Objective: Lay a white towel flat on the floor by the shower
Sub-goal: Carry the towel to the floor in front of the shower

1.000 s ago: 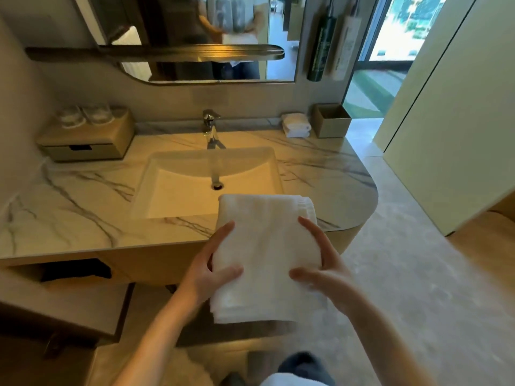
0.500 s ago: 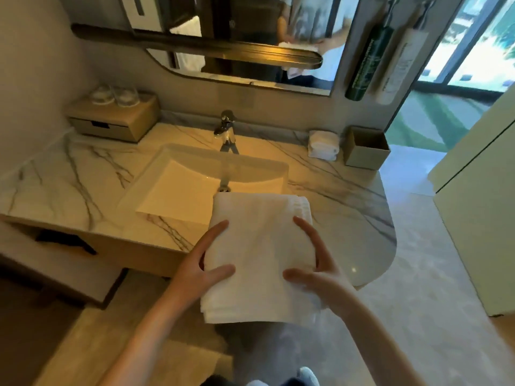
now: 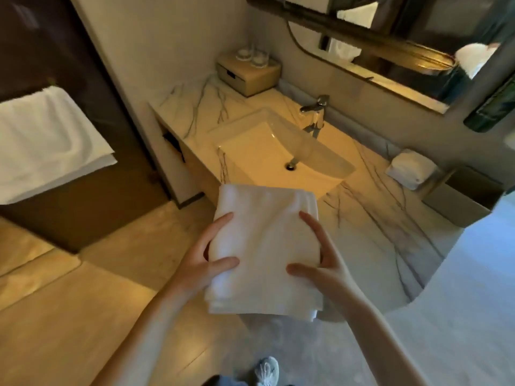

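Warm yellow light falls on a white marble worktop with dark grey veins (image 3: 376,218), which runs along the wall beneath a wide wall mirror with a rounded corner (image 3: 404,23). A rectangular white basin (image 3: 267,151) is sunk into it, and a chrome lever tap (image 3: 316,107) stands at its back rim. At the far end of the worktop sits a tan wooden box with a dark slot in its front (image 3: 250,75), carrying two clear glasses (image 3: 252,55) side by side on its lid. A small folded white cloth (image 3: 411,168) lies near the wall on the other side of the basin, and a dark green bottle (image 3: 490,110) hangs on the wall above it. The thick folded white towel (image 3: 264,246) is held in the air in front of the basin, over the front edge of the worktop and well above the tan tiled floor (image 3: 83,316); it is folded into a neat oblong of several layers (the stacked edges show at its near end). The left hand (image 3: 200,263) takes its left edge, thumb lying on top and fingers curled underneath, so that grip is closed on the towel. The right hand (image 3: 326,263) holds the right edge the same way, thumb across the top and forefinger stretched along the side. Off to the left, a second large white towel (image 3: 47,140) hangs folded against a dark brown panel. A pale grey shoe (image 3: 267,370) shows at the bottom edge, on the floor below the arms.
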Demonstrator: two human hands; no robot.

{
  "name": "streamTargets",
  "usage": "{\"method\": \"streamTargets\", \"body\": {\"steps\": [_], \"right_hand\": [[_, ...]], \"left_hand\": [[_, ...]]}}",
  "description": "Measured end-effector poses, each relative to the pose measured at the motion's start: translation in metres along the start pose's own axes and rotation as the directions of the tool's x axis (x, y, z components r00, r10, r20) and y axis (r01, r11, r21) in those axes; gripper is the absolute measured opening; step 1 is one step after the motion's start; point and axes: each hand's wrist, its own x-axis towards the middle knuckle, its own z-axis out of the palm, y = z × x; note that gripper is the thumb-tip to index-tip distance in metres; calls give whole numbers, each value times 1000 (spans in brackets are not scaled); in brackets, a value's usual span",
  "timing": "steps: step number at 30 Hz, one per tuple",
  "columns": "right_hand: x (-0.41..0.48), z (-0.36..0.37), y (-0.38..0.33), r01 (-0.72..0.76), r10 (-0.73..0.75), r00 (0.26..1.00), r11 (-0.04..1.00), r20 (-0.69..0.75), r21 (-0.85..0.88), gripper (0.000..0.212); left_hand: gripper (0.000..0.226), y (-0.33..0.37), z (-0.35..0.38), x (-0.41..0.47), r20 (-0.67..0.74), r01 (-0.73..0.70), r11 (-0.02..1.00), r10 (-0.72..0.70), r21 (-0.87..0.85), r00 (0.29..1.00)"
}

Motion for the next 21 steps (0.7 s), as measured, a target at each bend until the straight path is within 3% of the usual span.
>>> {"method": "streamTargets", "body": {"steps": [8,21], "right_hand": [[-75,37,11,49,-47,981,999,186,-7,92],[-305,98,55,28,40,904,988,426,-151,93]], "left_hand": [[76,-19,11,-131,-205,-34,999,29,-20,978],[77,-98,64,-421,-409,-53,997,26,-54,912]]}}
